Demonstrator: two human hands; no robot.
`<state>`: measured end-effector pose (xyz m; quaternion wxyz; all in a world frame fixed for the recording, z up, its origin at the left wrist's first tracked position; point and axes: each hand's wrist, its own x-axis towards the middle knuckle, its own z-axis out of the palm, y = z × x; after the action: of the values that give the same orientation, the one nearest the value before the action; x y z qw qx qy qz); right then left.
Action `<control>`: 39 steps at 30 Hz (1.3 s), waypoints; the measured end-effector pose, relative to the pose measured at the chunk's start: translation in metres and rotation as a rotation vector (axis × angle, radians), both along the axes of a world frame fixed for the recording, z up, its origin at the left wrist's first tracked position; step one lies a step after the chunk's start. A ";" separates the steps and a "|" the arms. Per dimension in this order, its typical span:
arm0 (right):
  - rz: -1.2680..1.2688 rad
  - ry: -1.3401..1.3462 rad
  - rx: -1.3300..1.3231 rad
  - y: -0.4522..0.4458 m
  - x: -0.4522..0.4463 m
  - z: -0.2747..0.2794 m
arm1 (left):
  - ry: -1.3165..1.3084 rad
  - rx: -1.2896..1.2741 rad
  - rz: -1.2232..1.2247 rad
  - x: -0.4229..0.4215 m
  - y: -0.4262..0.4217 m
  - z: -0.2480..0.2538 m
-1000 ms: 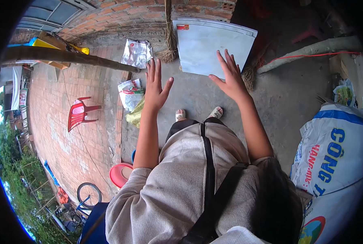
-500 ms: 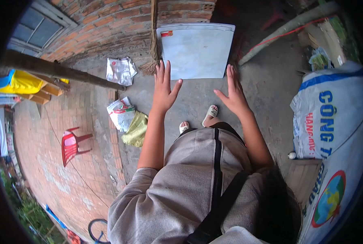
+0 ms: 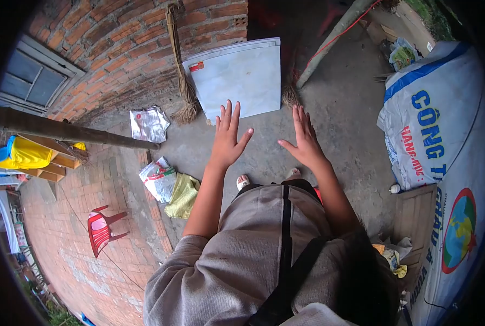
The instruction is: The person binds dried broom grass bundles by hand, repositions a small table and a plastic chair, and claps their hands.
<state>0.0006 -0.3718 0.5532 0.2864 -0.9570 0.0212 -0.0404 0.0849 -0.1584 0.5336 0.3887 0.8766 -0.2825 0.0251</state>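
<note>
My left hand (image 3: 229,137) is raised in front of me, fingers stretched and thumb apart, with nothing in it. Level with it on the right, my right hand (image 3: 306,140) is also empty, its fingers extended and its thumb out. Beyond both hands a flat white panel (image 3: 237,79) with a small red label leans against the brick wall. The fingertips of my left hand overlap the panel's lower edge in the view. A straw broom (image 3: 183,89) stands at the panel's left side, and another broom head (image 3: 290,96) shows at its right.
Wooden poles (image 3: 79,133) cross at left and upper right. Folded sacks (image 3: 158,178) and a yellowish sack (image 3: 182,196) lie on the floor. A red chair (image 3: 101,231) stands on the brick paving. Large printed white sacks (image 3: 438,119) fill the right side.
The view has turned and moved, so the panel and brooms now appear further left and the right-hand sacks show more. My hands stay raised, and my right hand no longer overlaps the panel.
</note>
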 end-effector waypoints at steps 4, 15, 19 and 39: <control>-0.007 0.000 0.010 -0.029 -0.009 0.000 | -0.012 0.062 0.002 -0.007 -0.028 0.001; -0.138 -0.053 -0.021 -0.203 -0.074 0.023 | -0.042 0.137 -0.192 -0.069 -0.232 0.032; -0.224 -0.115 -0.036 -0.268 -0.105 0.026 | -0.070 0.182 -0.289 -0.094 -0.298 0.034; -0.326 -0.171 0.273 -0.297 -0.135 -0.029 | -0.312 0.195 -0.444 -0.055 -0.363 0.096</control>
<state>-0.1349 -0.6686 0.5246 0.4038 -0.8863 0.1566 -0.1637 0.0301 -0.5217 0.6297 0.2501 0.8122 -0.5250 0.0467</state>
